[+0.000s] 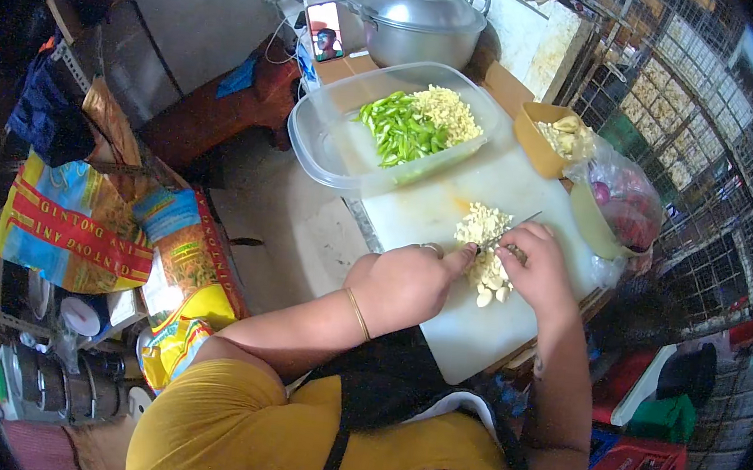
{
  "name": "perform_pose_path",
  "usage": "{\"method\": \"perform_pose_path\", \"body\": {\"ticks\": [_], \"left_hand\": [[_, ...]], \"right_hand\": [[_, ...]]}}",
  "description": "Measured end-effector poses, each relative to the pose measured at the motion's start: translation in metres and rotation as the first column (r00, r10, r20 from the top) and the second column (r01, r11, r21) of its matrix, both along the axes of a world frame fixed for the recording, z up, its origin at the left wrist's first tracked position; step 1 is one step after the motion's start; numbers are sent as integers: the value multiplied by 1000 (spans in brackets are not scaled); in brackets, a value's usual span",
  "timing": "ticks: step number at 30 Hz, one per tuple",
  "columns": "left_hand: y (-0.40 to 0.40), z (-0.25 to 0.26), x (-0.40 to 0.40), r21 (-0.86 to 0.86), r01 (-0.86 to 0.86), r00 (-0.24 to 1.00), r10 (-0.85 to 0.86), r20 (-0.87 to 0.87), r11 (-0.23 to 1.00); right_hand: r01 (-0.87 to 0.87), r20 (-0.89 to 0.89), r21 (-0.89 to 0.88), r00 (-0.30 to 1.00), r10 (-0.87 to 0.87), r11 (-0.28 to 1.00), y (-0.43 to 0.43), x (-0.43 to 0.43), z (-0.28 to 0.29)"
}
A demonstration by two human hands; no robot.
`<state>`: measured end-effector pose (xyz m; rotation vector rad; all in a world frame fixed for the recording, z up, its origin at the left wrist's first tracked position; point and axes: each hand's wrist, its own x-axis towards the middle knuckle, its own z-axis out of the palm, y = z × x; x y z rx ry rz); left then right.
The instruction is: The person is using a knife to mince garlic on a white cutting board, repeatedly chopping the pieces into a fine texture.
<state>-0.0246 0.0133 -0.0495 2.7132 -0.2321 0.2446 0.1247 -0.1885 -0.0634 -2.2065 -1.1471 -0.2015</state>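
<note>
My left hand is closed around a knife, its handle mostly hidden in the fist. The narrow knife blade points up and right, passing under the fingers of my right hand. Those fingers are pinched on garlic beside the blade, largely hidden by them. Chopped garlic lies above the blade; whole and cut garlic cloves lie below it. All this rests on a white cutting board. At the board's far end, a clear plastic container holds sliced green chillies and chopped garlic.
A tan container with garlic and a green one with bagged red onions line the board's right side. Behind stand a lidded metal pot and a phone. Wire mesh rises at right; printed sacks hang left.
</note>
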Motion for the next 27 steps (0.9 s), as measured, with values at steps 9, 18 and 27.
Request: {"method": "perform_pose_path", "body": {"ticks": [9, 18, 27], "left_hand": [[3, 28, -1, -81, -18, 995, 10, -99, 997], [-8, -5, -4, -19, -36, 999, 35, -23, 999], [-8, 3, -6, -18, -44, 998, 43, -44, 999]], "right_hand": [[-17, 0, -13, 1000, 17, 1000, 0, 2, -3], [6, -105, 21, 994, -4, 1000, -2, -4, -1], [33, -89, 35, 996, -30, 999, -1, -2, -4]]}}
